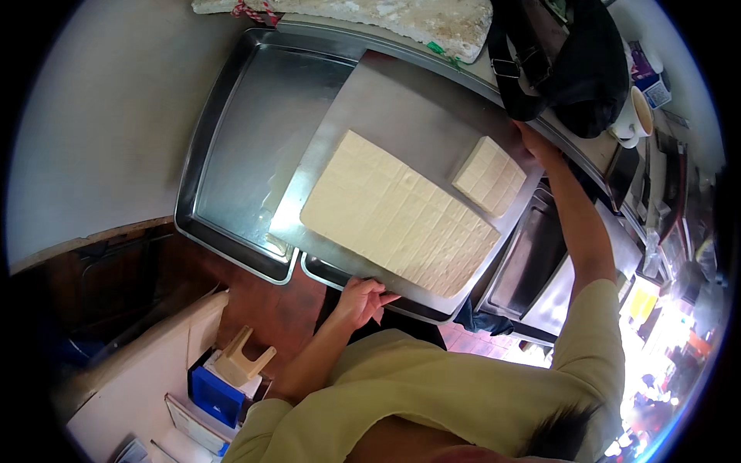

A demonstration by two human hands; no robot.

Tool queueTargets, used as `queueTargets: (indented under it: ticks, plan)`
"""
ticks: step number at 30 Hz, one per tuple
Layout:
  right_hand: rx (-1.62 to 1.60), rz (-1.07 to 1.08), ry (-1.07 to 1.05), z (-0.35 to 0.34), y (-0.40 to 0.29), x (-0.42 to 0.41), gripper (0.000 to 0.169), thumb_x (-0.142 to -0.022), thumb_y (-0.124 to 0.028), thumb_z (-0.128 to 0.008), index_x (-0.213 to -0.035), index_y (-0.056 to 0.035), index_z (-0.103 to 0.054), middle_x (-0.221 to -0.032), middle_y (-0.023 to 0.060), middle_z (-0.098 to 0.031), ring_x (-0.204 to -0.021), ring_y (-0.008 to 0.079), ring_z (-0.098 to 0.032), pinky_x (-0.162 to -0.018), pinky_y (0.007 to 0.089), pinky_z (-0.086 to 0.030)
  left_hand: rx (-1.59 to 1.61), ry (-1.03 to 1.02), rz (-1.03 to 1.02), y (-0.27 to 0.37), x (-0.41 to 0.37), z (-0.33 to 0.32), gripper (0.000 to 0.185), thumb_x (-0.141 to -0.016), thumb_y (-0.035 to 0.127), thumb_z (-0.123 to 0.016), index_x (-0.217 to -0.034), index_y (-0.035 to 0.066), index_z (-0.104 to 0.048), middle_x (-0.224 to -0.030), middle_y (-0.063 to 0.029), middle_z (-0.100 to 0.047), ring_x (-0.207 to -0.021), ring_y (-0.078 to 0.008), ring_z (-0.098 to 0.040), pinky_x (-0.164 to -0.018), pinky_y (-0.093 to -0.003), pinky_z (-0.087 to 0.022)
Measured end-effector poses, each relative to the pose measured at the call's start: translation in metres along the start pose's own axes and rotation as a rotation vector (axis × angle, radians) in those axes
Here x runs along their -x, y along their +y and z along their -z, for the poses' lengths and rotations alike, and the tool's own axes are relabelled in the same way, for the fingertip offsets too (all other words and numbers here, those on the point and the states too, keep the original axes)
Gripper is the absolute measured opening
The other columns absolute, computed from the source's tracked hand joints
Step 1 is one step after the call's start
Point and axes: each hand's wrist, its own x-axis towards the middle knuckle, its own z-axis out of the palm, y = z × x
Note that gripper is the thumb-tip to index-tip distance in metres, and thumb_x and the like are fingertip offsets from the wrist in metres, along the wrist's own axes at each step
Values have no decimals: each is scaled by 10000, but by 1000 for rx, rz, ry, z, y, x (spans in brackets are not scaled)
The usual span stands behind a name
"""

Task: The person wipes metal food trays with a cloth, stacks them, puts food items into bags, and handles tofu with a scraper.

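A flat metal sheet [399, 98] lies slantwise before me, overlapping the right part of a steel tray [260, 116]. On the sheet rests a large pale slab [393, 214], which looks like tofu scored into squares. A smaller scored block [491, 176] of the same stuff sits apart, near the sheet's right edge. My left hand [362, 301] grips the sheet's near edge, its fingers partly hidden. At the far right corner my right hand [535, 142] holds the sheet, most of its fingers out of sight. Whether the sheet touches the trays below cannot be told.
Another tray's rim [321, 275] shows beneath the sheet. To the right stands a further steel tray [509, 278]. A ledge behind bears a black bag [584, 75], a white mug [634, 118] and a phone [622, 173]. A beige plastic stool [240, 359] sits on a blue box [214, 396].
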Motion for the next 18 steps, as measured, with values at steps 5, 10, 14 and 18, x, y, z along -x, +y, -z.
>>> queueTargets:
  ticks: [5, 10, 14, 18]
  plan:
    - [166, -104, -46, -2, -12, -6, 390, -833, -470, -510, -964, -112, -588, -849, 50, -565, -766, 148, -523, -581, 386, -431, -25, -139, 30, -6, 0, 0, 152, -749, -44, -464, -868, -28, -558, -838, -111, -593, -852, -274, -596, -865, -507, -464]
    - [312, 167, -147, -45, -28, -22, 447, -850, -455, -469, -1003, -57, -604, -1025, 160, -576, -947, 264, -539, -746, 367, -440, -19, -66, 6, 2, -7, 14, 123, -763, 4, -485, -832, -11, -586, -852, -115, -625, -855, -246, -614, -868, -465, -478]
    - [188, 178, -106, -57, -8, -32, 449, -857, -443, -459, -1030, -51, -592, -1069, 177, -569, -1006, 334, -519, -838, 360, -410, -130, -42, 81, 16, -3, 15, 85, -810, 40, -512, -830, 12, -590, -845, -91, -622, -862, -213, -609, -842, -435, -482]
    - [262, 386, 308, -11, 35, 15, 332, -850, -347, -502, -985, -55, -587, -932, 150, -601, -888, 297, -557, -763, 361, -429, -895, 165, 167, 79, 45, -1, 225, -845, 153, -553, -1022, 17, -582, -916, -74, -619, -865, -184, -604, -777, -337, -487]
